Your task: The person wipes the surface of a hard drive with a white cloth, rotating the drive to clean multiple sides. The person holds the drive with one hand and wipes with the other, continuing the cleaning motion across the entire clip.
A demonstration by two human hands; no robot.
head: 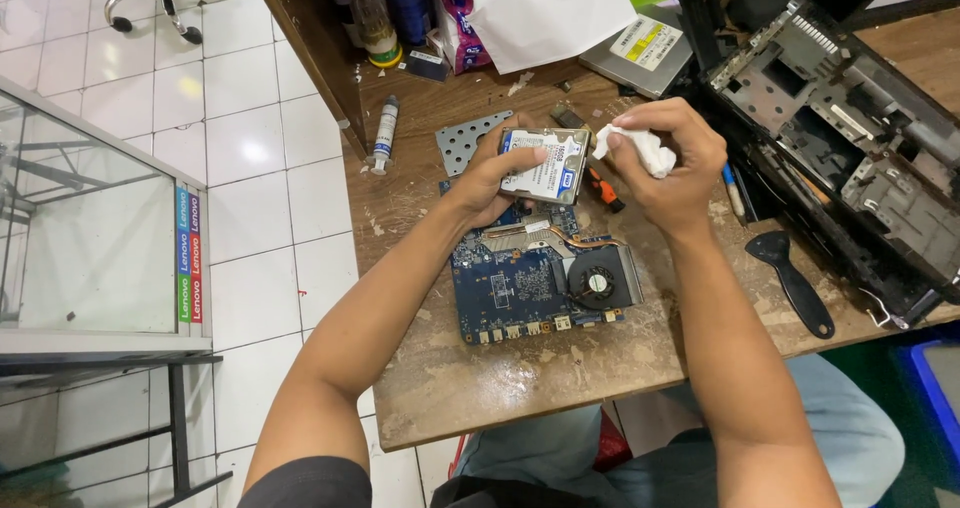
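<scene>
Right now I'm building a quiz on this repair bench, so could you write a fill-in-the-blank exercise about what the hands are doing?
1. The left hand holds a small hard ____.
2. The right hand pinches a crumpled white ____.
3. Under both hands lies a blue circuit board with a round black ____ on it.
4. A black spudger lies on the wooden ____.

Missing words: drive; tissue; fan; table

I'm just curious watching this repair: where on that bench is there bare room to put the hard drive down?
Bare wood shows along the near edge of the bench, below the circuit board, and left of the board under the syringe. The far side and right are crowded: papers, laptop chassis, spudger.
</scene>
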